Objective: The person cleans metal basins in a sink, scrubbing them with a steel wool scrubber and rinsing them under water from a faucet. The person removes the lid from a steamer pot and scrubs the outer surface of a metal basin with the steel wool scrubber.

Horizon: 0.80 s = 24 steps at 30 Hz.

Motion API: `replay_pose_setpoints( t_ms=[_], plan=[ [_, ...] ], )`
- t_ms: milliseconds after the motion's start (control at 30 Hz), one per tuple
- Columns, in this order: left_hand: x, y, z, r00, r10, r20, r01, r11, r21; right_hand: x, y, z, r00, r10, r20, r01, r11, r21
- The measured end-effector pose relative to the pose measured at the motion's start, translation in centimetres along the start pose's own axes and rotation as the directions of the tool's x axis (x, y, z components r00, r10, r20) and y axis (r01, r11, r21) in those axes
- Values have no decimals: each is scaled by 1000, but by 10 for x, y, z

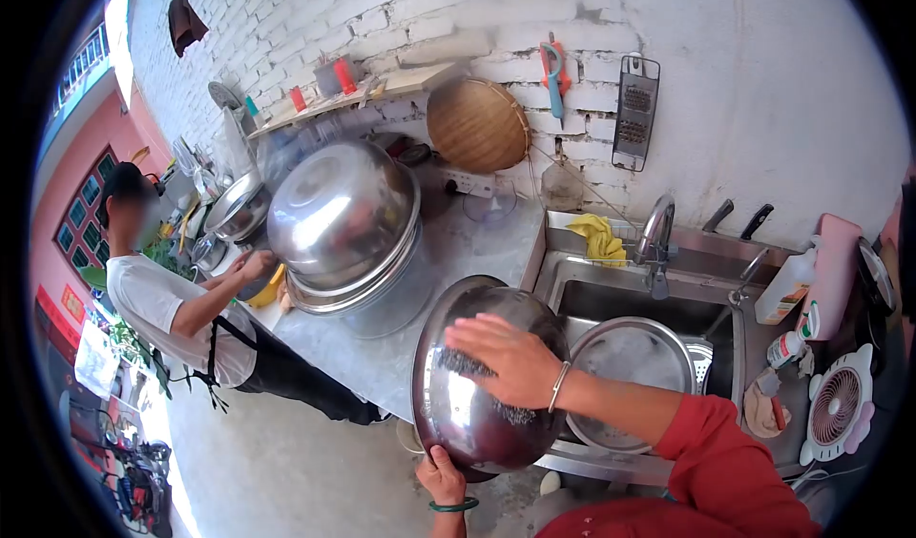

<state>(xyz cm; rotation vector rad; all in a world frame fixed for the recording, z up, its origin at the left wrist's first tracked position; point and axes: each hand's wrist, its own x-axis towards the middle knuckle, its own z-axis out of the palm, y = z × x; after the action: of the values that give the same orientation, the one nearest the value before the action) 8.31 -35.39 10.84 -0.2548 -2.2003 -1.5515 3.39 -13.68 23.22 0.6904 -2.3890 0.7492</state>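
A large shiny metal bowl [477, 424] is tilted on its side in front of the sink edge, its rounded outside facing up. My left hand [442, 478] grips its lower rim, thumb on the metal; a green bangle circles that wrist. On the bowl's outer surface lies my right hand [506, 352], fingers stretched out, pressing a dark grey scouring pad [463, 362] against the metal. Whitish suds or droplets show on the bowl below the palm. Beside it, a round metal pan [634, 371] sits in the sink basin [596, 301].
A faucet [655, 228] and yellow cloth [599, 239] are behind the basin. Stacked metal bowls [343, 214] stand on the counter [496, 242]. At left, another person [181, 300] works at the counter. Bottles [787, 285], knives [757, 221] and a fan [838, 407] are at right.
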Motion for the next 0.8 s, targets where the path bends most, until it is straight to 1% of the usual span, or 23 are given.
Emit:
replay_pose_setpoints(
  t_ms=[33, 67, 100, 133, 200, 233, 267, 300, 333, 367, 400, 433, 467, 500, 533, 567, 600, 633, 667, 700, 733, 767, 800],
  plan=[
    [2, 1, 1, 1000, -11, -19, 11, 1000, -15, 4, 34, 3, 966, 190, -177, -187, 982, 31],
    [3, 2, 1, 999, -22, -37, 21, 999, -28, 19, 53, -26, 756, 606, 246, -650, 741, 171],
    [2, -4, 1, 999, -20, -29, 19, 999, -26, 16, 82, -21, 646, 721, 249, -761, 586, 277],
    [2, -15, 0, 1000, 14, -28, -14, 1000, -1, 12, 110, -11, 548, 785, 289, -829, 465, 310],
    [7, -19, 2, 998, 45, -33, -45, 999, 18, 14, 105, -9, 592, 772, 230, -761, 443, 474],
    [7, -19, 2, 999, 6, -41, -6, 1000, -12, 10, 100, -7, 652, 722, 231, -748, 562, 354],
    [8, -17, 3, 998, -35, -49, 33, 999, -41, 20, 67, -20, 706, 665, 243, -708, 668, 227],
    [10, -6, 6, 996, -80, -37, 76, 993, -92, 21, 45, -9, 924, 382, -8, -379, 920, 101],
    [10, -4, 8, 995, -84, -46, 80, 993, -81, 16, 20, 7, 981, -15, -196, -6, 994, -105],
    [13, -3, 9, 999, -30, 21, 30, 1000, 5, 6, -11, 12, 997, -56, -54, 49, 991, -125],
    [17, -2, 11, 997, 20, 76, -27, 996, 85, 4, -28, 13, 989, -114, 90, 126, 982, -143],
    [20, 3, 11, 995, 13, 95, -22, 995, 93, 8, -21, 10, 994, -97, 41, 101, 989, -109],
    [20, 2, 12, 997, 8, 78, -14, 997, 77, 6, -10, 6, 997, -71, -2, 71, 995, -71],
    [19, 3, 11, 999, 7, 52, -10, 998, 56, 7, 17, 1, 987, 148, -61, -151, 987, -54],
    [17, 5, 11, 999, 6, 32, -7, 999, 32, 9, 57, -3, 924, 365, -115, -370, 929, -28],
    [16, 7, 11, 1000, 6, 9, -6, 999, 33, 3, 105, -5, 785, 613, 84, -619, 773, 140],
    [16, 9, 9, 998, 12, 55, -14, 999, 42, 0, 136, -4, 566, 762, 316, -824, 515, 234],
    [19, 9, 9, 995, 22, 99, -27, 999, 47, 4, 135, -4, 580, 750, 317, -814, 531, 235],
    [20, 9, 10, 997, 26, 75, -29, 999, 45, 6, 129, -5, 572, 750, 334, -816, 563, 132],
    [20, 9, 15, 999, 14, 46, -14, 1000, -11, 7, 121, -10, 562, 751, 347, -805, 593, 21],
    [20, 9, 19, 1000, -1, 26, 2, 998, -66, 13, 72, -19, 783, 600, 164, -619, 779, 102],
    [19, 11, 20, 995, -43, 90, 45, 999, -20, 8, 45, -8, 950, 306, -67, -312, 943, -115],
    [22, 18, 25, 995, 37, 89, -37, 999, -6, 7, 17, -12, 993, 106, 60, -93, 979, -183]
  ],
)
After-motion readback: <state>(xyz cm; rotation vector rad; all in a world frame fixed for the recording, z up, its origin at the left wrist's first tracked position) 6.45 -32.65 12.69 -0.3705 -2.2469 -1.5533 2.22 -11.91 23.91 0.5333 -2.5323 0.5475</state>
